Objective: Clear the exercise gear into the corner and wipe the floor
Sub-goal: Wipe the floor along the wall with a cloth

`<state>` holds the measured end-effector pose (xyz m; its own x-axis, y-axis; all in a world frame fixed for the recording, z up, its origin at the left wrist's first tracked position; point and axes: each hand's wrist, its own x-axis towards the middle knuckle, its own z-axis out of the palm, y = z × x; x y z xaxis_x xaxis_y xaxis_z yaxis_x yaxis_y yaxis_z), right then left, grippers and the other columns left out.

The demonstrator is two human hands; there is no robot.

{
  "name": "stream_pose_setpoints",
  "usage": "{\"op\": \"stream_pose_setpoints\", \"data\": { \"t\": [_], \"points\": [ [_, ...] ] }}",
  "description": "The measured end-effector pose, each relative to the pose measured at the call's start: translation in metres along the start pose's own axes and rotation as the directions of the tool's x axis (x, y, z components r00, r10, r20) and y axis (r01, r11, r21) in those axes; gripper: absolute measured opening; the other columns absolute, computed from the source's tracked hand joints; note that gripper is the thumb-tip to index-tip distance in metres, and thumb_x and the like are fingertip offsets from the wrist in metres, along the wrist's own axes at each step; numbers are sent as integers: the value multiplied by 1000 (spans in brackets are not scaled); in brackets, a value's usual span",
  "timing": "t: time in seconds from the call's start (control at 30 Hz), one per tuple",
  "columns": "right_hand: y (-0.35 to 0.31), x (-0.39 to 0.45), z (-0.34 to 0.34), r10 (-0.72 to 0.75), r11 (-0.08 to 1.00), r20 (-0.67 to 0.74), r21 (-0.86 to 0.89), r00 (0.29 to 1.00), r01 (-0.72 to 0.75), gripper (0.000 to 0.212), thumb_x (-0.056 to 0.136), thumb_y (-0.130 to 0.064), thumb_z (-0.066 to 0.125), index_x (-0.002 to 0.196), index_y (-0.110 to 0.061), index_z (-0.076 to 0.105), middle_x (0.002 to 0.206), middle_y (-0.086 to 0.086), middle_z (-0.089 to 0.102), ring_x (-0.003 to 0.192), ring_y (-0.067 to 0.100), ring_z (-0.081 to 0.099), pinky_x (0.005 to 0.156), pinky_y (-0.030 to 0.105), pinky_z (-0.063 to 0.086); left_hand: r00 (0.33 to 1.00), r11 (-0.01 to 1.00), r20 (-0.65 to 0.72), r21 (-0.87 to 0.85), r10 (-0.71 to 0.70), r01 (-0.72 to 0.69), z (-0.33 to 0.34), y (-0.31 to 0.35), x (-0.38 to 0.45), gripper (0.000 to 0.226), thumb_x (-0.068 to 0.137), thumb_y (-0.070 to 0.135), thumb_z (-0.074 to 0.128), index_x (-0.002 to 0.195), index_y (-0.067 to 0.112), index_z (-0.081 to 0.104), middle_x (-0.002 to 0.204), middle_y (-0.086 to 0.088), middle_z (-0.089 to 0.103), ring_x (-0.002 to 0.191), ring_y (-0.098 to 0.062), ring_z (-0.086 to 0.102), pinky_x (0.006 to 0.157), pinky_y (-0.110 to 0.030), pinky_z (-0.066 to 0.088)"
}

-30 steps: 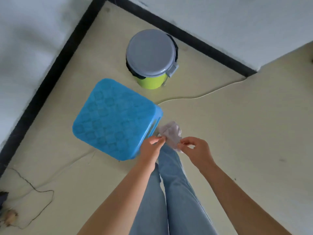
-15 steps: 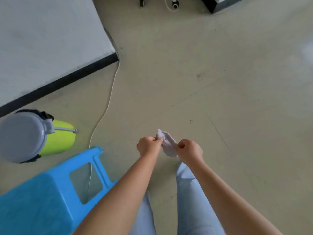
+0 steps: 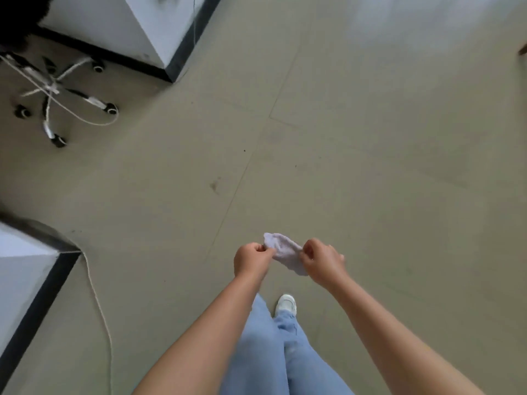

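Both hands hold the cloth (image 3: 285, 253) out in front at about waist height, as they did half a second back, but the stool and the green bin have gone from view; now a chair base (image 3: 54, 89) with castors sits upper left and a white cord (image 3: 98, 303) trails along the floor (image 3: 370, 166). Left hand (image 3: 251, 260) is fisted, fingers pinching the cloth's left edge. Right hand (image 3: 322, 262) pinches the right edge, fingers curled. Cloth hangs slack between them, above a white shoe (image 3: 286, 305).
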<state>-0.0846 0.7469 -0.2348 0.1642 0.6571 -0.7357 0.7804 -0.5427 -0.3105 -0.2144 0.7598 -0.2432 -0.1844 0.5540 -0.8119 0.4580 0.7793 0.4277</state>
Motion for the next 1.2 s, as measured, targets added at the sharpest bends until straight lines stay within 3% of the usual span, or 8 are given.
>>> {"op": "stream_pose_setpoints", "data": {
  "t": [0.13, 0.37, 0.53, 0.73, 0.83, 0.93, 1.07, 1.2],
  "points": [
    [-1, 69, -84, 102, 923, 49, 367, 994, -113, 9, 87, -19, 58, 79, -18, 54, 70, -6, 54, 83, 21, 52, 73, 29, 42, 996, 996, 72, 69, 60, -65, 14, 110, 47, 43, 86, 16, 61, 52, 15, 35, 54, 0, 29, 53, -16, 27, 48, -26, 20],
    [-48, 196, -245, 160, 787, 54, 595, 986, -161, 7, 86, -8, 60, 80, -7, 58, 58, 1, 40, 54, 11, 34, 44, 15, 29, 983, 976, 113, 146, 143, -159, 20, 317, 139, 43, 85, 19, 62, 51, 15, 35, 54, -1, 31, 53, -17, 30, 48, -26, 22],
    [-83, 277, -348, 229, 841, -115, 523, 967, -137, 22, 85, -21, 60, 63, -18, 58, 62, 2, 51, 72, 22, 47, 73, 28, 31, 988, 970, 71, 191, 139, -150, 24, 457, 184, 46, 86, 19, 61, 49, 15, 33, 52, -3, 29, 51, -18, 29, 46, -25, 20],
    [-107, 383, -485, 300, 868, -261, 474, 918, -149, 19, 88, -26, 55, 90, -11, 65, 97, 10, 68, 101, 29, 60, 81, 32, 37, 986, 978, 97, 148, 136, -150, 56, 620, 248, 45, 86, 20, 62, 49, 13, 37, 53, -2, 33, 50, -16, 31, 45, -24, 22],
    [-110, 440, -551, 285, 823, -220, 556, 933, -120, 15, 89, -24, 57, 78, -13, 56, 85, 6, 62, 96, 27, 60, 92, 37, 42, 989, 976, 72, 170, 126, -137, 72, 705, 278, 49, 86, 21, 62, 47, 14, 31, 51, -3, 28, 50, -19, 28, 44, -25, 18],
    [-120, 501, -626, 230, 806, -135, 581, 964, -111, 29, 85, -20, 64, 61, -19, 46, 66, -2, 52, 76, 21, 52, 77, 30, 38, 996, 981, 35, 173, 82, -87, 80, 791, 310, 42, 87, 23, 60, 51, 10, 43, 54, -8, 40, 54, -25, 43, 44, -27, 29],
    [-151, 579, -720, 210, 757, -66, 642, 975, -120, 30, 85, -13, 61, 59, -15, 46, 58, -1, 43, 52, 11, 36, 48, 21, 28, 998, 980, -35, 194, 50, -42, 83, 890, 358, 37, 91, 25, 56, 111, -5, 63, 117, -22, 64, 114, -33, 60, 93, -38, 49],
    [-199, 666, -799, 236, 799, 0, 569, 972, -194, 29, 84, -2, 57, 61, -12, 43, 60, 4, 37, 62, 13, 34, 50, 24, 27, 997, 985, -63, 171, 43, -32, 70, 977, 417, 41, 91, 24, 54, 118, -8, 58, 125, -22, 60, 119, -32, 56, 97, -39, 47]
  ]
}}
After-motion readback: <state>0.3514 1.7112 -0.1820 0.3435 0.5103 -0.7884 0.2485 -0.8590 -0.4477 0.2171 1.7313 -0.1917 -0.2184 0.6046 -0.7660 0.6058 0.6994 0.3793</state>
